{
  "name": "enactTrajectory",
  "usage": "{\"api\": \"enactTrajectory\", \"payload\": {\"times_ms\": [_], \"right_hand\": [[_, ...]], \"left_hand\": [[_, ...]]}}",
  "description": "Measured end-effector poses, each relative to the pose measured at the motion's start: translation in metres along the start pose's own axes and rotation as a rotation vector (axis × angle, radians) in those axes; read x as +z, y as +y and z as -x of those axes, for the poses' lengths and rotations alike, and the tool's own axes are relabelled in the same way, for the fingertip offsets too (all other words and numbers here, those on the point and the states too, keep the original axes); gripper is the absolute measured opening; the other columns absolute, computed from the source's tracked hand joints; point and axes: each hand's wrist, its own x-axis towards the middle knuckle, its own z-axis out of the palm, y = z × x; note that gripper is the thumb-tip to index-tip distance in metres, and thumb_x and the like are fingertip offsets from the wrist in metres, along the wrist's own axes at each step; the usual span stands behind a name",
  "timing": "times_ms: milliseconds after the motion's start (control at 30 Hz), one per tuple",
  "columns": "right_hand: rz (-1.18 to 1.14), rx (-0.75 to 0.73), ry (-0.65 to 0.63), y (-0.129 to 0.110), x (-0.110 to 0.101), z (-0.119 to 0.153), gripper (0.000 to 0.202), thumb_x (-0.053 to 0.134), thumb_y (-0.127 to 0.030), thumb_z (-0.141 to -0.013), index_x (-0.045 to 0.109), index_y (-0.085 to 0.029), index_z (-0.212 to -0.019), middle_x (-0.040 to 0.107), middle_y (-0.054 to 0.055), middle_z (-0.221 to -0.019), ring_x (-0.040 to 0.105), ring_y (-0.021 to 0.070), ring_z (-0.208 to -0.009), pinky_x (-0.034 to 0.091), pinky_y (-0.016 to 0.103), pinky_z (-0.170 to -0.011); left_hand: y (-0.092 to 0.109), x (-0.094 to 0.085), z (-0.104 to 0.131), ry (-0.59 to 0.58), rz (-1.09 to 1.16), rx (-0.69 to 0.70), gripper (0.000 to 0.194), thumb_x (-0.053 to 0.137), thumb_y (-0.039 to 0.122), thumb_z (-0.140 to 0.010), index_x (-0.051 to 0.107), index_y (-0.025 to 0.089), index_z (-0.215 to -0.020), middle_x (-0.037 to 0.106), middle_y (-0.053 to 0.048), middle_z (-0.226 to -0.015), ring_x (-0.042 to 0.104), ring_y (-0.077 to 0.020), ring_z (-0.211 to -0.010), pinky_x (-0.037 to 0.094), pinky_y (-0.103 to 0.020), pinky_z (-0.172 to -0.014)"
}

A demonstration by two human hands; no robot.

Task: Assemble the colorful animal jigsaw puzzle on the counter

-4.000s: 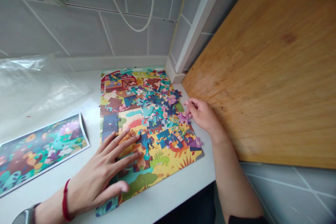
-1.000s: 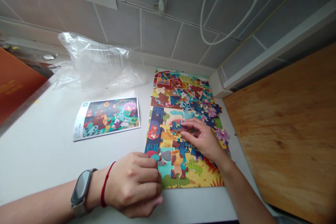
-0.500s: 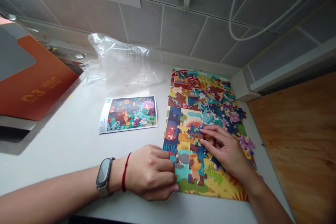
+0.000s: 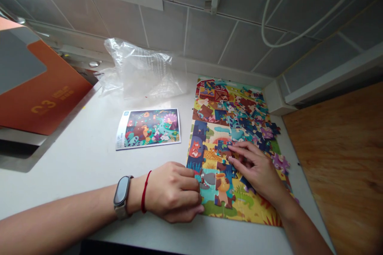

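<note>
A colourful puzzle board point(image 4: 239, 212) lies on the white table, with joined and loose pieces on it. My left hand point(image 4: 176, 191) is closed in a loose fist at the board's lower left edge; the inside of the fist is hidden. The thumb and index fingertips of my right hand point(image 4: 254, 165) are at the right side of a dark blue puzzle piece point(image 4: 223, 148) with green leaves. Left of that piece runs a joined strip with a red animal point(image 4: 196, 149). Below it lie joined pieces showing a brown animal point(image 4: 224, 189). Loose pieces point(image 4: 254, 121) are heaped over the board's upper right.
A picture card point(image 4: 149, 128) lies left of the board. Behind it is a crumpled clear plastic bag point(image 4: 143, 71). An orange box point(image 4: 42, 87) stands at far left. A wooden panel point(image 4: 338, 151) borders the right side, and a tiled wall point(image 4: 206, 36) rises behind.
The view has shifted slightly, so the card and the box appear a little further right. Both hands keep nearly the same places on the board.
</note>
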Motion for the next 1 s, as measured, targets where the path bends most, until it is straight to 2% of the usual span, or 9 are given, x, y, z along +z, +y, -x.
{"api": "enactTrajectory", "payload": {"times_ms": [233, 567, 767, 1000], "right_hand": [[0.056, -0.09, -0.001, -0.001, 0.002, 0.0, 0.024, 0.072, -0.033, -0.098, 0.082, -0.028, -0.119, 0.074, 0.009, -0.115, 0.074, 0.025, -0.106, 0.064, 0.037, -0.091], [0.164, -0.338, 0.026, -0.011, 0.008, -0.004, 0.021, 0.071, -0.022, -0.1, 0.082, -0.025, -0.117, 0.079, 0.009, -0.11, 0.074, 0.0239, -0.099, 0.063, 0.039, -0.088], [0.201, -0.341, -0.001, -0.012, 0.015, -0.008, 0.022, 0.069, -0.022, -0.101, 0.082, -0.026, -0.119, 0.077, 0.009, -0.113, 0.071, 0.0255, -0.103, 0.061, 0.044, -0.092], [0.189, -0.32, -0.005, -0.015, 0.015, -0.009, 0.022, 0.066, -0.026, -0.103, 0.082, -0.029, -0.118, 0.076, 0.009, -0.11, 0.071, 0.0254, -0.102, 0.062, 0.042, -0.088]], "left_hand": [[0.0, -0.002, 0.0, -0.009, -0.008, -0.009, 0.016, 0.055, 0.024, -0.104, 0.063, 0.022, -0.09, 0.065, -0.004, -0.071, 0.058, -0.0206, -0.065, 0.043, -0.036, -0.056], [0.0, -0.002, 0.0, -0.023, 0.002, -0.004, 0.019, 0.054, 0.021, -0.104, 0.061, 0.02, -0.087, 0.066, -0.005, -0.073, 0.058, -0.0208, -0.068, 0.042, -0.036, -0.059], [0.001, -0.002, 0.0, -0.013, -0.012, -0.009, 0.018, 0.054, 0.022, -0.104, 0.062, 0.021, -0.088, 0.065, -0.005, -0.073, 0.059, -0.0215, -0.069, 0.043, -0.035, -0.06], [0.0, 0.0, 0.001, -0.02, -0.005, -0.018, 0.02, 0.053, 0.024, -0.105, 0.065, 0.019, -0.09, 0.067, -0.005, -0.074, 0.06, -0.0214, -0.071, 0.042, -0.037, -0.06]]}}
